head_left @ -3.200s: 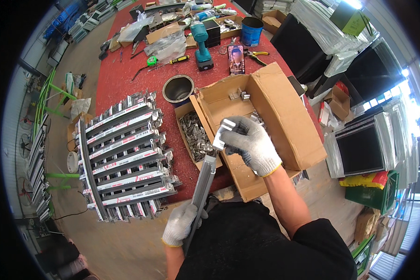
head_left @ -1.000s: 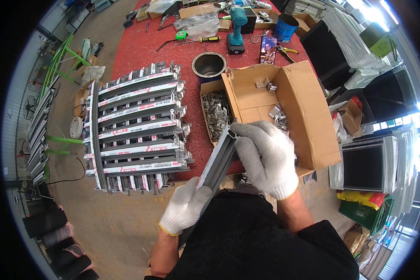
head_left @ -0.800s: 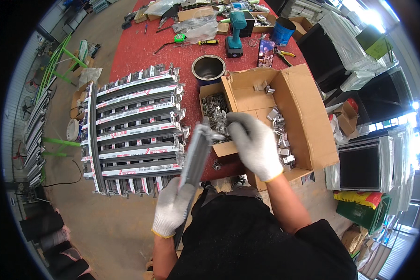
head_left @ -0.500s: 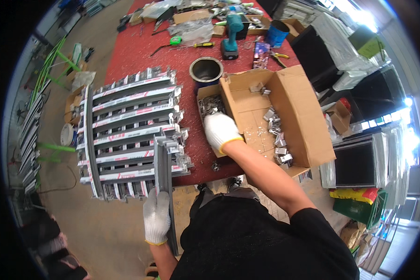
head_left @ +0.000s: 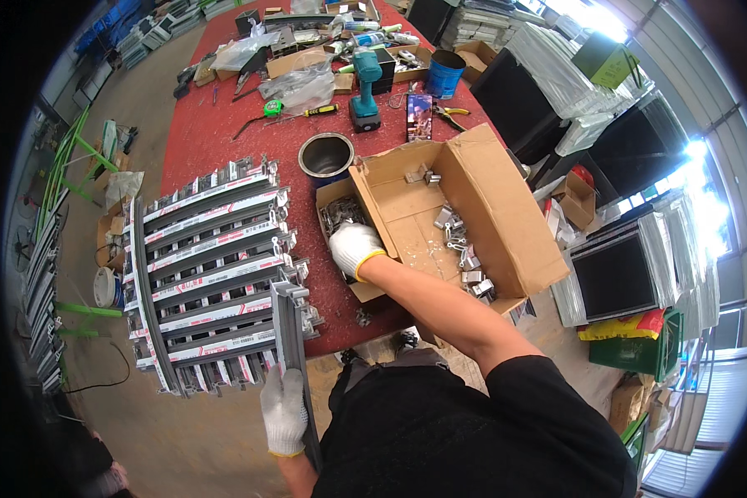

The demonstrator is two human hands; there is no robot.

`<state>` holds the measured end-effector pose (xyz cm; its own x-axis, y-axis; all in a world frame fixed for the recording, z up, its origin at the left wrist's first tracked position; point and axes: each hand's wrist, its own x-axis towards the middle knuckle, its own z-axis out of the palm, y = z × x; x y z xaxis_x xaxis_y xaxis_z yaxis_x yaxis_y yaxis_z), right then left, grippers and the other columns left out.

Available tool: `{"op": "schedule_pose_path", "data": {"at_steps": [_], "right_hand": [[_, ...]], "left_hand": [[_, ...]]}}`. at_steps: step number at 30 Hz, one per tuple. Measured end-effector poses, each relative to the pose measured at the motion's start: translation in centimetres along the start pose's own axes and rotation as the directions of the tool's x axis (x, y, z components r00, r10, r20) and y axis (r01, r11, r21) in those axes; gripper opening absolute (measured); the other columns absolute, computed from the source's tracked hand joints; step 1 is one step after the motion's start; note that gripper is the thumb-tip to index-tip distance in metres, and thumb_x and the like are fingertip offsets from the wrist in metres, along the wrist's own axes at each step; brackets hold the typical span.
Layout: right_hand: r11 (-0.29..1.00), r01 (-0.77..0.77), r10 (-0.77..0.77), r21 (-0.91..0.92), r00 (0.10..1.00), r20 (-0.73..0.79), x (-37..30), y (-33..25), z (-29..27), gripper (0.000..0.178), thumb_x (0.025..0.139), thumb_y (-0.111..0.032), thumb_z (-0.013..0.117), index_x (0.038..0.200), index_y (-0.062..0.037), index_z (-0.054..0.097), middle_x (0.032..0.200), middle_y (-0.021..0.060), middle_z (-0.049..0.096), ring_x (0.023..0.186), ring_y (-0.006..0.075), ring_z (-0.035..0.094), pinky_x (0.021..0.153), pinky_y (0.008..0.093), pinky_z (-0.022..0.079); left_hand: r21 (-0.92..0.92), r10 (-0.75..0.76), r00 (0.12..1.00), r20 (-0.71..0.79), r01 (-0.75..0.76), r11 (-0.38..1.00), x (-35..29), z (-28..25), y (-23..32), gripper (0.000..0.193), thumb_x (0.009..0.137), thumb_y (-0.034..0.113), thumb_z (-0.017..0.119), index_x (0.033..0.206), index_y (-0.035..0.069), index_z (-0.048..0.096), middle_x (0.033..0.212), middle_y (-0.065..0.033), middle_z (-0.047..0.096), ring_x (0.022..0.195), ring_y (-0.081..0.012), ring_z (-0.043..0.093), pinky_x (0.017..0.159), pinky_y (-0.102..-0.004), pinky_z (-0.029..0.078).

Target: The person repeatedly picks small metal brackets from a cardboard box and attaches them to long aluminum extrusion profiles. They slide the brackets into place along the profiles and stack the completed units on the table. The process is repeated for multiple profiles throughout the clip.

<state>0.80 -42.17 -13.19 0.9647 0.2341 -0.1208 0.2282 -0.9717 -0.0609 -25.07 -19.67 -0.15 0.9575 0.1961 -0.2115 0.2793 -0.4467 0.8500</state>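
My left hand (head_left: 284,412), in a white knit glove, grips a long grey metal profile (head_left: 287,328) below the table's front edge. The profile's far end overlaps the corner of a stack of similar profiles (head_left: 216,292), which lie crosswise with printed white strips on them. My right hand (head_left: 355,249), gloved the same way, reaches into a narrow cardboard box (head_left: 365,290) of small metal parts (head_left: 340,212). Its fingers are hidden among the parts. Beside it stands a larger open cardboard box (head_left: 506,216) with several silvery metal brackets (head_left: 450,217) inside.
A dark-mouthed round can (head_left: 326,155) stands behind the narrow box. Farther back on the red table (head_left: 199,137) are a teal cordless drill (head_left: 365,91), a screwdriver (head_left: 319,109), a green tape measure (head_left: 273,108), pliers (head_left: 451,119) and a blue can (head_left: 445,75).
The view has shifted, so the table and boxes sit farther left in the picture. My right hand stays in the narrow box, and my left hand keeps hold of the profile.
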Motion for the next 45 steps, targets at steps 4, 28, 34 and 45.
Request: {"op": "schedule_pose_path", "data": {"at_steps": [4,28,34,45], "right_hand": [[0.998,-0.059,0.059,0.007,0.994,-0.096,-0.1,-0.3,-0.1,0.025,0.100,-0.014,0.066,0.105,-0.0002,0.086,0.106,0.0239,0.083,0.089,0.0382,0.084,0.073,0.0530,0.067],[0.094,-0.027,0.318,0.995,0.948,-0.004,-16.5,4.8,-18.3,0.020,0.108,-0.009,0.072,0.121,0.0050,0.078,0.095,0.0033,0.077,0.081,0.0067,0.066,0.073,0.0252,0.055],[0.089,0.013,0.330,0.996,0.943,-0.041,-17.5,4.5,-19.0,0.025,0.108,-0.012,0.075,0.123,0.0072,0.080,0.098,0.0052,0.081,0.084,0.0063,0.068,0.075,0.0258,0.056],[0.201,-0.014,0.368,0.980,0.928,-0.062,-17.2,4.0,-17.6,0.024,0.105,-0.012,0.078,0.117,0.0081,0.081,0.093,0.0076,0.082,0.083,0.0078,0.072,0.075,0.0276,0.058]], "left_hand": [[0.012,-0.009,1.000,0.020,0.009,1.000,0.2,0.1,0.6,0.050,0.111,0.035,0.064,0.132,-0.010,0.068,0.096,-0.0248,0.074,0.088,-0.0301,0.070,0.082,-0.0461,0.055],[0.132,-0.023,0.991,0.130,0.006,0.991,0.1,2.9,6.9,0.052,0.095,0.032,0.082,0.128,-0.007,0.072,0.098,-0.0261,0.080,0.090,-0.0357,0.081,0.085,-0.0457,0.062],[0.176,0.009,0.990,0.143,-0.034,0.984,0.3,3.3,7.8,0.051,0.091,0.031,0.085,0.127,-0.004,0.073,0.101,-0.0274,0.081,0.094,-0.0417,0.082,0.087,-0.0475,0.062],[0.211,-0.003,0.987,0.161,-0.032,0.977,-0.1,3.7,7.1,0.051,0.091,0.032,0.088,0.125,-0.003,0.073,0.103,-0.0275,0.081,0.098,-0.0451,0.080,0.088,-0.0493,0.062]]}}
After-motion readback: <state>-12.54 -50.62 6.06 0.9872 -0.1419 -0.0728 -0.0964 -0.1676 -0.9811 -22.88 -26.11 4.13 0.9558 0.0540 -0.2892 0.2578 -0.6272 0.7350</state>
